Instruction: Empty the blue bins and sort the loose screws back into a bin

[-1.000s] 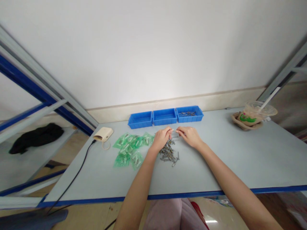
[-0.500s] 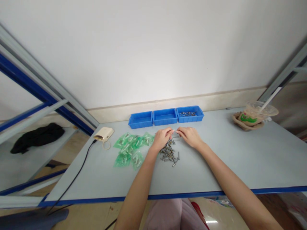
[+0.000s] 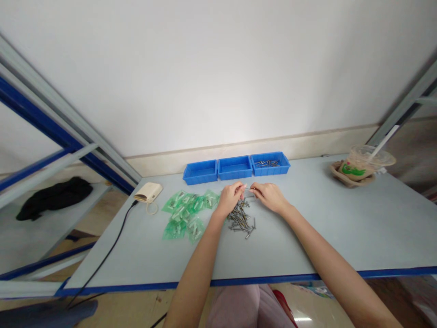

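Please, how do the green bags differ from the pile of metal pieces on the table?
The bags are green, see-through plastic; the pile is mostly grey metal.
The bags wrap their small contents; the pile lies loose and uncovered.
The bags spread mostly left of the left hand; the pile sits between the forearms.
Both lie on the table.

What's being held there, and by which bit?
A thin piece, seemingly pinched toward opposite ends by the left grip and the right grip; too small to tell exactly what.
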### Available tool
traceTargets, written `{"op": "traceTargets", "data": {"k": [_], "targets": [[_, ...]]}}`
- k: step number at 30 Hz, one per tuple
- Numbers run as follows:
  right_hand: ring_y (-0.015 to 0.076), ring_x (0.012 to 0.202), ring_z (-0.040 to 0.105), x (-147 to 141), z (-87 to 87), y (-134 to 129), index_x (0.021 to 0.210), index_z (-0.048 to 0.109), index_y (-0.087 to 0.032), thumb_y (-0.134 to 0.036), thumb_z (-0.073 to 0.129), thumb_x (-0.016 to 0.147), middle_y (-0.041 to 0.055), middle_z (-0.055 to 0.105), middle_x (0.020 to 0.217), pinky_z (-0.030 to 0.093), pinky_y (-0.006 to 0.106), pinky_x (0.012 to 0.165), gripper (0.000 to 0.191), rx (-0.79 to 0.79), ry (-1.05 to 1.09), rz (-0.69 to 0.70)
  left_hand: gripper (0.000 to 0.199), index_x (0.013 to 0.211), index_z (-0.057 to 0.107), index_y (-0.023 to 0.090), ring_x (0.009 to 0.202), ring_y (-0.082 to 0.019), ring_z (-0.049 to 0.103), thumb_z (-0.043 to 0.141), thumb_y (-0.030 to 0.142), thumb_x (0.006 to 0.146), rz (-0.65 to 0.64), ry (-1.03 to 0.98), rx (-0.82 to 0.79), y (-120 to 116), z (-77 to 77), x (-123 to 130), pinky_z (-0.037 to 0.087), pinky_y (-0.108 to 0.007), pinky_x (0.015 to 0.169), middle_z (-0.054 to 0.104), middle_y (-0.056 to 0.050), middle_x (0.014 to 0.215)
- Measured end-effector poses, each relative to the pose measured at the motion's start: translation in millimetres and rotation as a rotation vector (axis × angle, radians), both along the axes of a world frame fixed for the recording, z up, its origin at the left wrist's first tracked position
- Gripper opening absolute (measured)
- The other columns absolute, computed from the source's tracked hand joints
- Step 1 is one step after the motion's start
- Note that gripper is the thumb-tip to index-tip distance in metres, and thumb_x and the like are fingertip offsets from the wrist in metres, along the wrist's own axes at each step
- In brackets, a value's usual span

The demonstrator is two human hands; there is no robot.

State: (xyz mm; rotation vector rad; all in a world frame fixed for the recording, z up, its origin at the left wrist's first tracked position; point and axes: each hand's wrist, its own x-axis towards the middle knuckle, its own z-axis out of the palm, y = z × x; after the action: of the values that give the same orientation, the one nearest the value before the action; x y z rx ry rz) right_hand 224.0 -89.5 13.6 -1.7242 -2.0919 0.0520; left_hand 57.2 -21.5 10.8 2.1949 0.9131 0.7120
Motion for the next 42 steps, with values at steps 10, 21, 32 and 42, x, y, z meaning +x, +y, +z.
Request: {"op": "traceTargets", "data": {"k": [10,21,32,42], "targets": [[0.016,0.064,0.059,3.1,-0.9,1.6,0.095,0.059,-0.02,-0.041,0.029,0.094,0.0033,0.066,0.071,0.031,0.024,0.059,0.036,-0.007,0.033,-0.025,0.034,0.076,0.057,0.016,0.05,-0.01,0.053,0.042,0.044,0.087,-0.039,-0.099,-0.09,3.4,-4.8,1.3,0.042,-0.021,0.055,0.06,0.001,0.058],[0.0151,0.063,0.058,2.3,0.8,0.9,0.081,0.059,-0.019,-0.037,0.025,0.096,0.0036,0.064,0.069,0.029,0.024,0.058,0.041,-0.021,0.006,-0.007,0.027,0.088,0.06,0.016,0.05,-0.01,0.052,0.046,0.039,0.085,-0.031,-0.09,-0.087,4.2,-5.6,0.9,0.041,-0.021,0.054,0.062,0.001,0.059],[0.0149,0.062,0.058,1.7,-0.3,1.1,0.083,0.059,-0.02,-0.037,0.026,0.096,0.0026,0.064,0.067,0.029,0.024,0.058,0.039,-0.036,-0.001,-0.025,0.033,0.082,0.06,0.016,0.052,-0.011,0.054,0.043,0.045,0.086,-0.043,-0.035,-0.05,0.5,-2.7,0.8,0.04,-0.021,0.056,0.06,0.001,0.057],[0.0158,0.064,0.059,0.3,-1.1,1.2,0.088,0.06,-0.02,-0.04,0.026,0.096,0.0049,0.067,0.075,0.028,0.025,0.057,0.04,-0.035,-0.049,-0.015,0.04,0.066,0.057,0.016,0.052,-0.011,0.053,0.038,0.043,0.089,-0.01,-0.004,-0.004,1.7,-2.8,-0.5,0.04,-0.022,0.059,0.057,0.001,0.054]]}}
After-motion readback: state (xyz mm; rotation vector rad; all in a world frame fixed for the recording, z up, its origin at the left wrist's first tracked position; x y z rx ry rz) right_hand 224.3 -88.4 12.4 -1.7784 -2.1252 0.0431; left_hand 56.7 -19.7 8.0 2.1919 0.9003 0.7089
